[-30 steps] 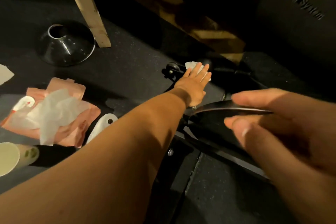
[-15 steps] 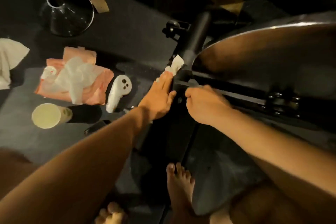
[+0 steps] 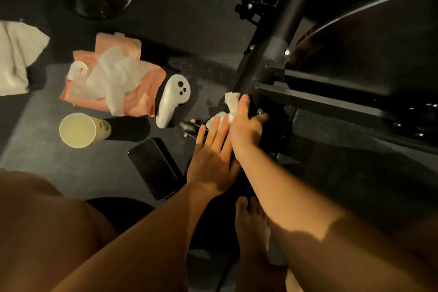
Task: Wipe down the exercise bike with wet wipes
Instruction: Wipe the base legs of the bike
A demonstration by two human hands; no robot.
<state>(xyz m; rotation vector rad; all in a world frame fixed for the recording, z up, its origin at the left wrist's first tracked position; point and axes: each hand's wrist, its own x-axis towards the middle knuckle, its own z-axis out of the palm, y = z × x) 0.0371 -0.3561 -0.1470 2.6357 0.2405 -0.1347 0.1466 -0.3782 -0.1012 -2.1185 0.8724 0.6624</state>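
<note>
Right hand (image 3: 246, 129): fingers curled round wet wipe (image 3: 231, 102), pressed against exercise bike frame (image 3: 267, 54). Left hand (image 3: 213, 161): fingers straight, gripping nothing, alongside right hand.

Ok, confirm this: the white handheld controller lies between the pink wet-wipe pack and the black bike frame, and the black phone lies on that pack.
No. The head view shows the flat black phone on the floor, apart from the pink wet-wipe pack. The white handheld controller does lie between pack and black bike frame.
</note>
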